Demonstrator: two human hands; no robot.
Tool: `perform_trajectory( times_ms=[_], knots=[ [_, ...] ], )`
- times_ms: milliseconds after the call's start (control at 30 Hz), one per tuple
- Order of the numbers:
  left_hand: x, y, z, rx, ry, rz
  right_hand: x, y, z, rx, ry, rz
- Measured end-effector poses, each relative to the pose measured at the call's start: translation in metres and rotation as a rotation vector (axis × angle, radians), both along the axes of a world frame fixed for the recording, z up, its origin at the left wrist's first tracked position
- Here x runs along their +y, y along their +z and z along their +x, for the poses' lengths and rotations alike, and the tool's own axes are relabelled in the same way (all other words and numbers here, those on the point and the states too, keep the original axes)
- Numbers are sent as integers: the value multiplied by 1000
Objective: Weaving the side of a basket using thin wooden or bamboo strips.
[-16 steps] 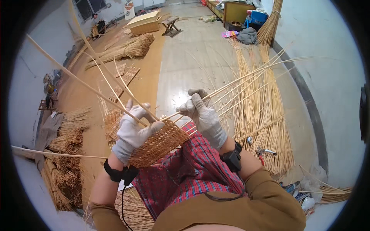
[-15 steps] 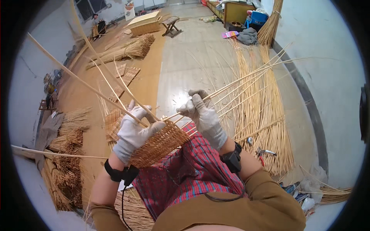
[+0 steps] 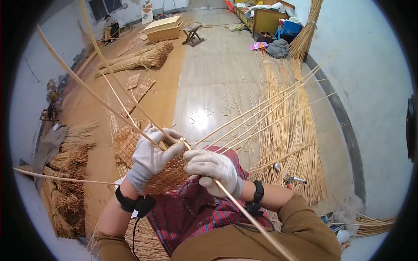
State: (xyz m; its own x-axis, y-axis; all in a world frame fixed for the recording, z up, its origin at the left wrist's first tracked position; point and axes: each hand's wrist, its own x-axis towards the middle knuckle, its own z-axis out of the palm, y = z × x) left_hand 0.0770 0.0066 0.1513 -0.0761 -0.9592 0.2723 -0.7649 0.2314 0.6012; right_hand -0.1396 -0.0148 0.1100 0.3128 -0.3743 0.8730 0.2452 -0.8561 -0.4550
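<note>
My left hand (image 3: 153, 161), in a pale work glove, grips a small woven wicker panel (image 3: 162, 182) by its top edge. Long pale rods (image 3: 99, 100) rise from there to the upper left, and others (image 3: 244, 114) fan out to the upper right. My right hand (image 3: 211, 172), also gloved, is closed on a rod (image 3: 254, 222) that bends from the panel's top edge down toward my body. The panel is held over a red plaid cloth (image 3: 178, 217) on my lap, partly hidden by both hands.
Willow bundles lie left (image 3: 69, 191) and right (image 3: 300, 143), with pliers (image 3: 295, 179) and a tape measure (image 3: 276, 166). Woven panels (image 3: 139, 93), a wicker chest (image 3: 163, 28), a folding stool (image 3: 191, 35) and a worn sofa (image 3: 265, 17) stand or lie ahead. Another person (image 3: 112, 30) sits far back left.
My right hand has moved down and toward me with a rod, which now points down toward my body instead of up to the right.
</note>
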Motion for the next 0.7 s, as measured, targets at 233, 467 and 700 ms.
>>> perform_trajectory(
  times_ms=[233, 467, 700],
  knots=[
    [2, -1, 2, 77, -57, -2, -117, 18, 56, 204, -20, 652],
    [2, 3, -5, 49, -141, -63, -146, -10, 119, 835, -141, -137],
    [2, 3, -3, -108, -145, -120, -117, 59, 93, 666, -281, 287]
  ],
)
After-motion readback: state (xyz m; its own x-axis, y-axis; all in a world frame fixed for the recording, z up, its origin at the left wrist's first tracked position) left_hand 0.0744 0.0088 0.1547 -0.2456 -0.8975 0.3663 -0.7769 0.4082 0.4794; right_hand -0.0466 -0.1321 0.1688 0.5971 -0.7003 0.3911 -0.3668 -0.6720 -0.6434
